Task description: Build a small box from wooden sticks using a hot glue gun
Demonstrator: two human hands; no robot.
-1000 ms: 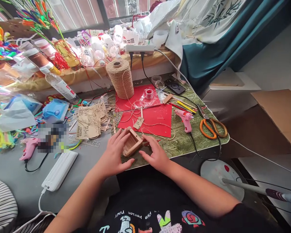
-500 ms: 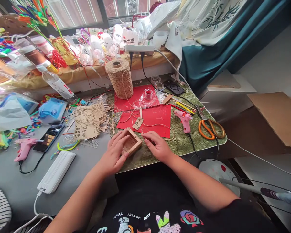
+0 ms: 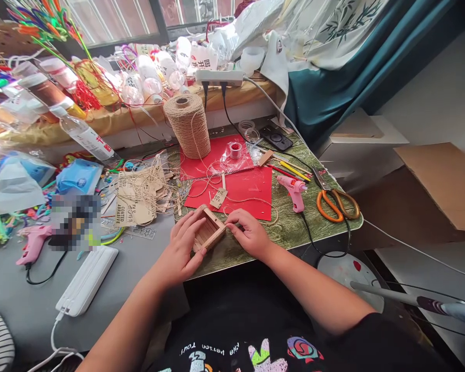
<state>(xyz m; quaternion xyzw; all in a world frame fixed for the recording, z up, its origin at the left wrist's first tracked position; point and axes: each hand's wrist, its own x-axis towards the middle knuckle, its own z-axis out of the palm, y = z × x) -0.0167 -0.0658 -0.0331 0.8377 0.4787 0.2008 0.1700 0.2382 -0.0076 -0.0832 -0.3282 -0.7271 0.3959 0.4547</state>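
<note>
My left hand (image 3: pixel 186 243) is closed around the left side of a small open wooden box (image 3: pixel 212 238), which is tilted on the table's front edge. A small dark hole shows in the box's upper rim. At the box's right corner, my right hand (image 3: pixel 250 235) has thumb and fingertips pinched together. What sits between them is too small to make out. Jute twine (image 3: pixel 251 200) loops over red sheets (image 3: pixel 251 181) just beyond this hand, running from a large twine spool (image 3: pixel 188 126). A small printed card tag (image 3: pixel 219 197) lies behind the box.
A pink glue gun (image 3: pixel 292 192) and orange-handled scissors (image 3: pixel 331 204) lie to the right, by colored pencils (image 3: pixel 294 170). On the left are printed card pieces (image 3: pixel 134 201), a white power bank (image 3: pixel 87 281) and another pink glue gun (image 3: pixel 34 243). A power strip (image 3: pixel 219 77) sits behind.
My right hand has shifted slightly left, its fingertips now against the box's right corner. The left hand keeps its hold on the box. The view has moved slightly.
</note>
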